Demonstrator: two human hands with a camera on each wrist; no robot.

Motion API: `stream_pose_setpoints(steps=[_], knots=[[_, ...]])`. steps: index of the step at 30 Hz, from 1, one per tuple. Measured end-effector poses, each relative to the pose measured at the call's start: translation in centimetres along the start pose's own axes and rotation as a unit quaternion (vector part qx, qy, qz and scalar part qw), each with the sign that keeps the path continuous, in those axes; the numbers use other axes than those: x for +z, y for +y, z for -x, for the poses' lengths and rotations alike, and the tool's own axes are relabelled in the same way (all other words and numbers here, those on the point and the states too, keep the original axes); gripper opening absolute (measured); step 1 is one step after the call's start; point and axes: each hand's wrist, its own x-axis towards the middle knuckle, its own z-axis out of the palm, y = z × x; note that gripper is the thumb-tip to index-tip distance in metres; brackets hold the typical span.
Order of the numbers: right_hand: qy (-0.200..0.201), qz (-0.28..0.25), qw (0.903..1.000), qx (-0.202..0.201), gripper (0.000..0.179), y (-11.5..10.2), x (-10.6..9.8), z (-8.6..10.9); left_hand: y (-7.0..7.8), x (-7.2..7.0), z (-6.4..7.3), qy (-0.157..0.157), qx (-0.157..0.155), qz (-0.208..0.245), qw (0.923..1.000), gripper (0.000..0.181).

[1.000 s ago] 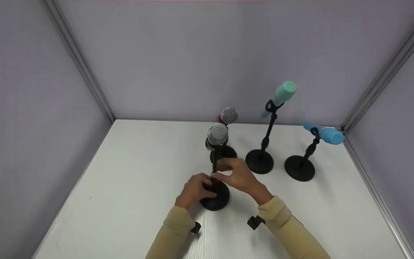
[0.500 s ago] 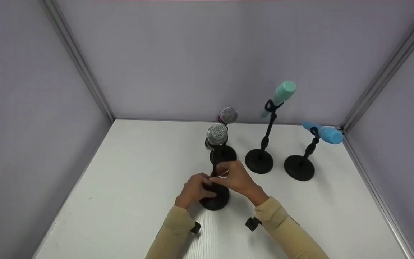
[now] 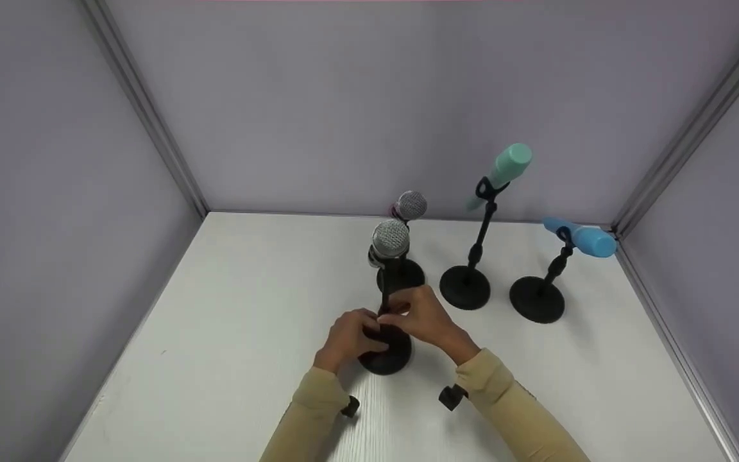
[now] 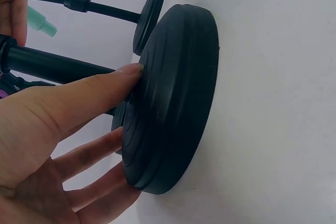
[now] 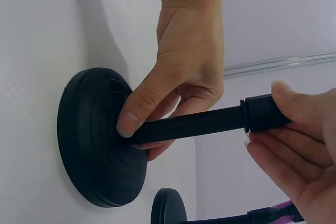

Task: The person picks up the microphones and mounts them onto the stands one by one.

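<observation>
A black microphone stand (image 3: 387,364) with a round base stands on the white table, carrying a microphone (image 3: 390,239) with a silver mesh head. My left hand (image 3: 346,339) grips the foot of its pole. In the left wrist view the thumb touches the ridged base (image 4: 173,98), and other fingers reach its rim. Higher up, my right hand (image 3: 432,322) pinches the pole's thick collar (image 5: 262,113) between thumb and fingers, as the right wrist view shows. The microphone's handle is mostly hidden in the head view.
Just behind stands another microphone (image 3: 412,205) with a silver head on a black stand. To the right, a green microphone (image 3: 510,163) sits on a tall stand and a blue microphone (image 3: 591,242) on a shorter one. Grey walls (image 3: 356,109) enclose the table.
My right hand has shifted slightly down, its fingers moving at the collar. The left hand keeps its place on the stand, and the microphones have not visibly moved.
</observation>
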Motion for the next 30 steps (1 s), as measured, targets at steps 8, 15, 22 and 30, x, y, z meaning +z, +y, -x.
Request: stream_pose_setpoints(steps=[8,15,22,30], knots=[[-0.015,-0.042,0.9988,0.019,0.01,0.9,0.1,0.1,0.2,0.0,0.0,-0.003,-0.01,-0.002,0.9999,0.02],[-0.062,-0.075,0.9951,0.017,0.014,0.9,0.0,0.2,0.1,0.0,0.1,0.0,-0.013,0.0,0.9999,0.024],[-0.066,-0.082,0.994,0.029,0.026,1.0,0.4,0.5,-0.2,0.3,0.2,0.0,-0.021,-0.001,0.9998,0.028],[0.028,-0.047,0.9977,0.04,0.031,0.5,1.2,0.5,-0.3,0.2,0.3,0.007,0.001,-0.002,1.0,0.026]])
